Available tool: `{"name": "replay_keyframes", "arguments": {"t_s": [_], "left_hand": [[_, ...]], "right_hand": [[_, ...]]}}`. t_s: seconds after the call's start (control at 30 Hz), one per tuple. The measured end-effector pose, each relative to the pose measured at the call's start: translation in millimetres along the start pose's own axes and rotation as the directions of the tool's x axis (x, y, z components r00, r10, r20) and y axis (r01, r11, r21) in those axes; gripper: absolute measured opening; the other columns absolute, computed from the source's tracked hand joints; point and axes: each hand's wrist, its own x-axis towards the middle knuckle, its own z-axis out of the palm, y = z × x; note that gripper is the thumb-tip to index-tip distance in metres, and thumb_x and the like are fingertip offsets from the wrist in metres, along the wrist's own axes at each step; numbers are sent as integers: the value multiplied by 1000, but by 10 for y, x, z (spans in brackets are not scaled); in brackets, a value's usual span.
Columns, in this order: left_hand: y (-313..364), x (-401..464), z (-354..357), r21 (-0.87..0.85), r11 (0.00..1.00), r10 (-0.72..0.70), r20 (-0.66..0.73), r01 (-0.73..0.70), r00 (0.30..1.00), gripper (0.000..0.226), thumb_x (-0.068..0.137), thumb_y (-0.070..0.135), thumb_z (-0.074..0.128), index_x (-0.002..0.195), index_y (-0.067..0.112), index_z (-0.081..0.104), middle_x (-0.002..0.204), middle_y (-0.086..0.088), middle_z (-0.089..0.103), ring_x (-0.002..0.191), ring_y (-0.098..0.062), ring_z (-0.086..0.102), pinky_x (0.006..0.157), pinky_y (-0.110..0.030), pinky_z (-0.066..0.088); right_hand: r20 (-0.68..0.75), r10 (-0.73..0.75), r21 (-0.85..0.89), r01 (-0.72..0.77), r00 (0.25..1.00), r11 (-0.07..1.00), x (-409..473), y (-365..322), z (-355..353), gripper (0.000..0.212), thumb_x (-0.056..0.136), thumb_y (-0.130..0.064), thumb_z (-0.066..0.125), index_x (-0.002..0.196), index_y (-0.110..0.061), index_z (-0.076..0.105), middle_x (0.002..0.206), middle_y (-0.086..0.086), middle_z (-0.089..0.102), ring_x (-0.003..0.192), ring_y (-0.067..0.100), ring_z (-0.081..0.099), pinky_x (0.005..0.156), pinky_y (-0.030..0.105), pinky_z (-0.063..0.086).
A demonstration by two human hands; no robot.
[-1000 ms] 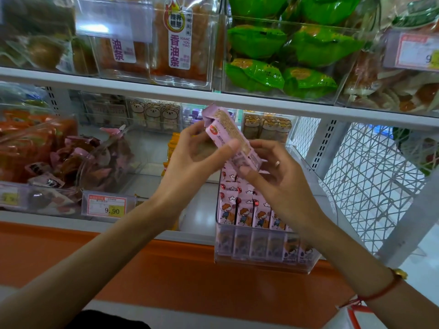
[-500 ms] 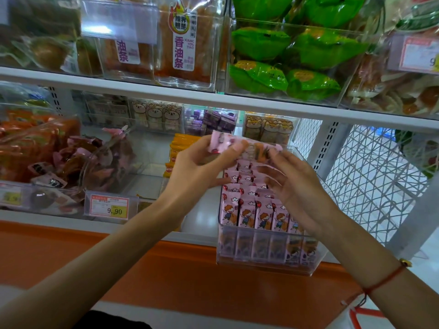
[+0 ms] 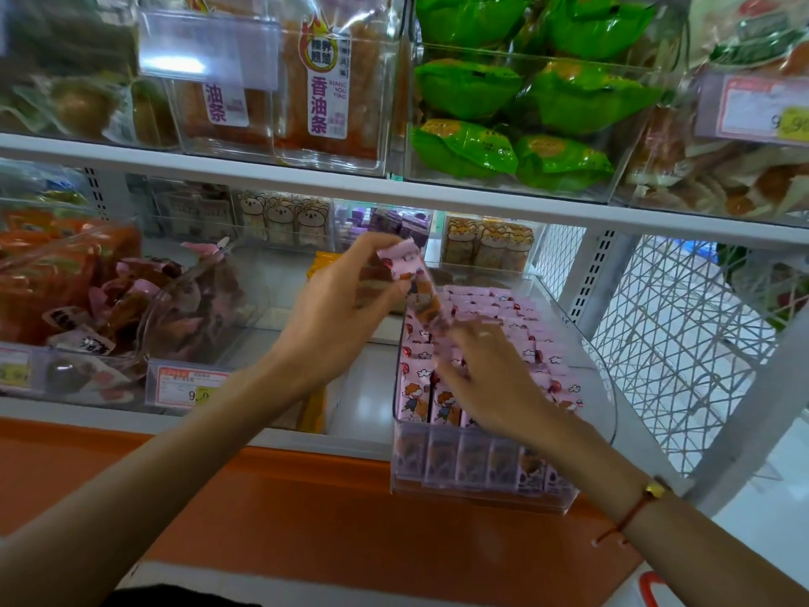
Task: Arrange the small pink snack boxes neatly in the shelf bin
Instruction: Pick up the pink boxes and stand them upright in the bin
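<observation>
Head view of a shop shelf. The left hand (image 3: 332,317) was raised above the clear shelf bin (image 3: 606,387), its thumb and fingers curled round one small pink snack box (image 3: 405,267) held tilted in the air, its upper end near the fingertips and its lower end pointing down toward the bin. The right hand (image 3: 490,374) was lowered over the rows of pink snack boxes (image 3: 503,308) standing upright in the bin; it was blurred, and whether its grip was spread on the boxes or pinching one could not be told. The bin stood at the front edge of the lower shelf (image 3: 372,400), slightly overhanging the orange front strip (image 3: 306,497). A red cord bracelet (image 3: 630,514) with a gold bead circled the right wrist. To the left lay a bin of pink and brown wrapped sweets (image 3: 131,308) with a price tag (image 3: 188,387). On the upper shelf stood green packets (image 3: 525,94) and packs labelled in Chinese characters (image 3: 328,89). A white wire mesh panel (image 3: 683,343) closed the right side.
</observation>
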Motion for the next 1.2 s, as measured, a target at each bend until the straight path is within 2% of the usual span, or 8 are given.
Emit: {"name": "replay_keyframes", "arguments": {"t_s": [0.07, 0.23, 0.47, 0.57, 0.77, 0.93, 1.03, 1.2], "left_hand": [[-34, 41, -9, 143, 989, 28, 96, -42, 995, 33, 92, 20, 59, 125, 20, 51, 108, 8, 65, 99, -2, 63, 85, -19, 53], [-78, 232, -2, 402, 895, 78, 283, -192, 956, 35, 92, 24, 59, 127, 24, 51, 111, 11, 57, 96, -6, 59, 82, -21, 49], [-233, 553, 130, 616, 766, -161, 464, -187, 871, 45, 88, 38, 64, 128, 19, 58, 127, -3, 59, 113, -20, 54, 86, -32, 44], [-232, 635, 182, 662, 709, -204, 521, -242, 829, 41, 89, 35, 62, 127, 22, 60, 132, -3, 57, 121, -20, 50, 98, -39, 43], [-100, 647, 244, 643, 661, -69, 566, -387, 821, 23, 85, 35, 65, 108, 32, 67, 118, 6, 61, 104, -10, 48, 82, -27, 38], [-20, 598, 424, 683, 571, -245, 671, -455, 700, 29, 87, 39, 65, 112, 24, 67, 116, 2, 64, 105, -15, 56, 91, -33, 47], [-8, 573, 490, 724, 532, -261, 633, -439, 729, 25, 89, 35, 63, 106, 17, 67, 109, -3, 65, 103, -20, 59, 91, -35, 49], [-26, 466, 350, 715, 605, -65, 483, -351, 873, 19, 92, 37, 58, 104, 23, 66, 119, 2, 60, 114, -16, 50, 92, -32, 43]], "right_hand": [[95, -37, -98, 46, 995, 994, -26, 40, 49, 43, 100, -38, 34, 141, -26, 37, 147, -1, 36, 134, 14, 22, 109, 36, 19], [25, -48, 105, 45, 999, 993, -62, 105, -2, 34, 93, -45, 47, 126, -36, 48, 133, -9, 47, 128, 10, 31, 103, 34, 27], [0, -89, 101, 88, 996, 991, -107, 104, -37, 38, 94, -43, 50, 130, -33, 49, 134, -8, 49, 125, 9, 38, 103, 31, 29], [18, -94, 94, 92, 995, 991, -117, 116, -33, 43, 95, -43, 47, 138, -35, 43, 143, -7, 44, 133, 12, 32, 101, 27, 20], [-75, -99, 25, 101, 992, 995, -112, 144, -77, 33, 95, -34, 51, 128, -35, 54, 136, -7, 50, 128, 10, 37, 99, 26, 28], [-69, -39, -29, 37, 997, 999, -150, 185, -71, 33, 96, -36, 47, 129, -34, 54, 137, -6, 51, 128, 12, 39, 107, 31, 26], [-24, -12, -6, 12, 1000, 1000, -171, 189, -86, 34, 97, -39, 43, 130, -33, 52, 139, -6, 49, 129, 14, 39, 109, 34, 26], [-5, -19, -25, 18, 1000, 1000, -180, 180, -101, 37, 97, -36, 43, 133, -30, 50, 138, -7, 49, 125, 12, 42, 106, 31, 30]]}}
